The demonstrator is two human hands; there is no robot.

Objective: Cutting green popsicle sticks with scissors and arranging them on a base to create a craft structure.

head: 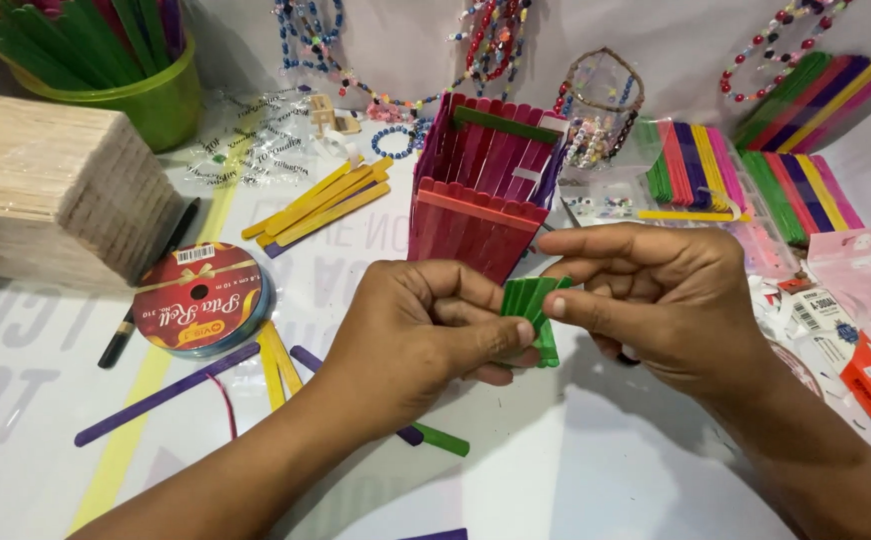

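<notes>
I pinch a bunch of short green sticks (pixel 534 312) between my left hand (pixel 426 335) and right hand (pixel 656 295), both closed on it (thumbs on top). Just beyond my grip stands a pink stick box (pixel 481 195).

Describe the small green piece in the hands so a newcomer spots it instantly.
Start at the red and pink craft-stick box standing mid-table. Right in front of it the left hand and right hand meet, pinching a short bundle of green stick pieces. Unlike the full-length loose sticks lying around, these are cut short and fanned together.
</notes>
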